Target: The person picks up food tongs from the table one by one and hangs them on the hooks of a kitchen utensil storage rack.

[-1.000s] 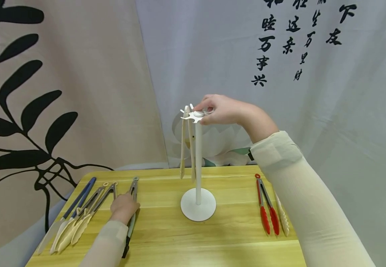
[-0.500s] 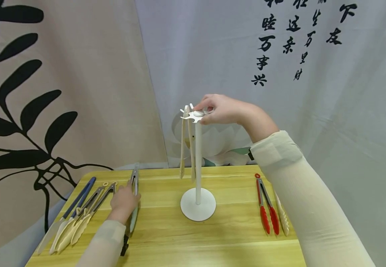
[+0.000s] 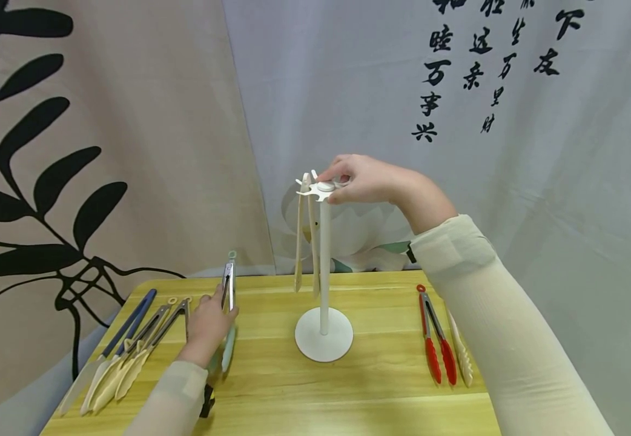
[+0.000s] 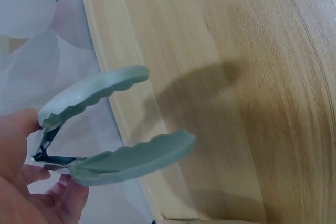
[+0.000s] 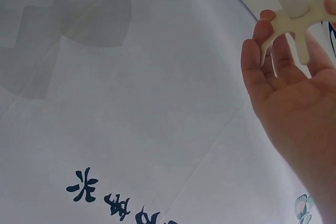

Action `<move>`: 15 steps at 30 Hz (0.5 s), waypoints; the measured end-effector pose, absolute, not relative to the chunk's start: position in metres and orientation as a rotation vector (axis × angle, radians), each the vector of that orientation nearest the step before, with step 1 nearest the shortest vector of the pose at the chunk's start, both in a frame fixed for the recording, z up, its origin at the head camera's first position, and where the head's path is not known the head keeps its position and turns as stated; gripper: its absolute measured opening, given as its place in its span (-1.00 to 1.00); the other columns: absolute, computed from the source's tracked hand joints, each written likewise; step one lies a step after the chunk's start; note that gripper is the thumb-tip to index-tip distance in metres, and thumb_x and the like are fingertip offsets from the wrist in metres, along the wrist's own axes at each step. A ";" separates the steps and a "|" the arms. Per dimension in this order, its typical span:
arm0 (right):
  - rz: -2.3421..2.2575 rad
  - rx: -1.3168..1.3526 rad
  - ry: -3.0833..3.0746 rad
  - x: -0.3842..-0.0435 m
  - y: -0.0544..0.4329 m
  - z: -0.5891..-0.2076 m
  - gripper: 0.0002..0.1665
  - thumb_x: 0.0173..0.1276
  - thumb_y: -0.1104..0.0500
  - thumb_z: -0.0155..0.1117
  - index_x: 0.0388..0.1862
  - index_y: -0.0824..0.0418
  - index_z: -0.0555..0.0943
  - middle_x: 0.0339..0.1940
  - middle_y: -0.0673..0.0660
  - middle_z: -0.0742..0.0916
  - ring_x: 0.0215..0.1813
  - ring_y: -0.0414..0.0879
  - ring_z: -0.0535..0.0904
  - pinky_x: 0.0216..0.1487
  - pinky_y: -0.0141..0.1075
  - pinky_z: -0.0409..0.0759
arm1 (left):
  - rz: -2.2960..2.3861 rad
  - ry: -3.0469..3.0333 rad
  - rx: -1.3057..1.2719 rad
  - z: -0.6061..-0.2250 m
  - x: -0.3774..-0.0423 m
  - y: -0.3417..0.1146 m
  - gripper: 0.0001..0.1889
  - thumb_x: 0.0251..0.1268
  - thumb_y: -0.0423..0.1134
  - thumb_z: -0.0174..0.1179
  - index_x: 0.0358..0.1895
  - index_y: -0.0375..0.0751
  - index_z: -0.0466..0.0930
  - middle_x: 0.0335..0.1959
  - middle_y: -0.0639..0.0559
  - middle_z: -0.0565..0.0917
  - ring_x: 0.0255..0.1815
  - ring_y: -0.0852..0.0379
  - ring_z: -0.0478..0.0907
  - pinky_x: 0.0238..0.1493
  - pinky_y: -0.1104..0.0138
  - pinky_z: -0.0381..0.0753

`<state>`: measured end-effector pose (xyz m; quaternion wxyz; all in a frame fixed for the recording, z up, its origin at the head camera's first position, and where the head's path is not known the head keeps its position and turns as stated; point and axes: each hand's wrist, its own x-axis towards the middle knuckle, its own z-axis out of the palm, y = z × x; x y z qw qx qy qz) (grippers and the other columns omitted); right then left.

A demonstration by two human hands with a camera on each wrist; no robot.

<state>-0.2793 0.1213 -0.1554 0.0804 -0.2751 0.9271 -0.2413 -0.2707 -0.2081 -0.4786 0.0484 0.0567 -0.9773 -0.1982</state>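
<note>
My left hand (image 3: 208, 327) holds a pair of tongs (image 3: 232, 290) with metal arms and pale green scalloped tips, raised off the table at the left of the middle. In the left wrist view the green tips (image 4: 134, 161) stand spread apart, with the fingers round the metal part. A white stand (image 3: 324, 260) with a round base rises from the table. At its top, my right hand (image 3: 367, 178) grips the hooked crown (image 5: 299, 24), fingers curled about the hooks. Cream tongs (image 3: 298, 254) hang from a hook on the stand's left side.
Blue-handled tongs (image 3: 130, 327) and several cream-tipped tongs (image 3: 146, 357) lie side by side at the left of the wooden table (image 3: 392, 339). Red tongs (image 3: 429, 327) and a cream-tipped pair (image 3: 461, 357), partly behind the right sleeve, lie at the right. A printed curtain (image 3: 174, 151) hangs behind.
The left hand has lifted the green-tipped tongs from the table and brought them slightly to the right and farther back. The right hand stays on the stand's top.
</note>
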 end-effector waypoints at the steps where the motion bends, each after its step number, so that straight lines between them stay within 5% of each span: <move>1: -0.722 -0.822 2.772 -0.279 0.121 -0.155 -0.47 0.28 0.15 0.24 0.26 0.10 0.50 0.14 0.00 0.49 0.11 -0.04 0.35 0.07 -0.18 0.44 | -0.613 -2.973 0.173 -0.479 -0.271 -0.208 -0.16 0.28 0.10 0.12 0.50 -0.18 -0.04 0.03 -0.43 0.45 -0.50 -0.05 0.45 -0.63 0.25 0.39; 15: -0.735 -0.822 2.767 -0.280 0.120 -0.155 -0.47 0.28 0.16 0.25 0.26 0.12 0.50 0.13 0.03 0.49 0.07 -0.03 0.35 0.02 -0.20 0.44 | -0.745 -2.866 0.070 -0.463 -0.265 -0.195 -0.14 0.27 0.19 0.09 0.51 -0.06 -0.08 0.18 -0.40 0.39 -0.32 -0.07 0.53 -0.48 0.23 0.51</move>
